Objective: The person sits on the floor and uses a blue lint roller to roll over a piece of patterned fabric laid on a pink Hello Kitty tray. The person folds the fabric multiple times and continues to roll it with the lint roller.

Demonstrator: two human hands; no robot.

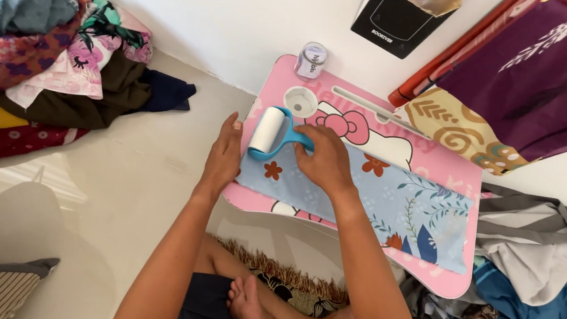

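In the head view, the person sat cross-legged on a pale floor, a small pink lap table [433, 167] set in front of the knees. Across the table lay a strip of light blue floral cloth [389, 203], running from the near-left part of the top toward the right edge, where its end hung slightly past the rim.

The right hand [324, 160] rested on the left part of the cloth, its fingers curled around the blue handle of a lint roller [271, 134]. The roller's white drum stood at the far-left end of the cloth, touching or just above it; which of the two could not be told. The left hand [223, 155] lay at the table's left edge just beside the roller, fingers stretched out flat and together, pressing the cloth's near-left corner and holding nothing.

On the far part of the table a round cup recess [301, 101] sat just beyond the roller. A small clear jar [311, 60] stood beyond it at the table's far edge, near the white wall.

A heap of mixed clothes [53, 57] lay far left on the floor. More crumpled garments [535, 257] were piled to the right of the table, with a purple patterned cloth [537, 72] beyond them.
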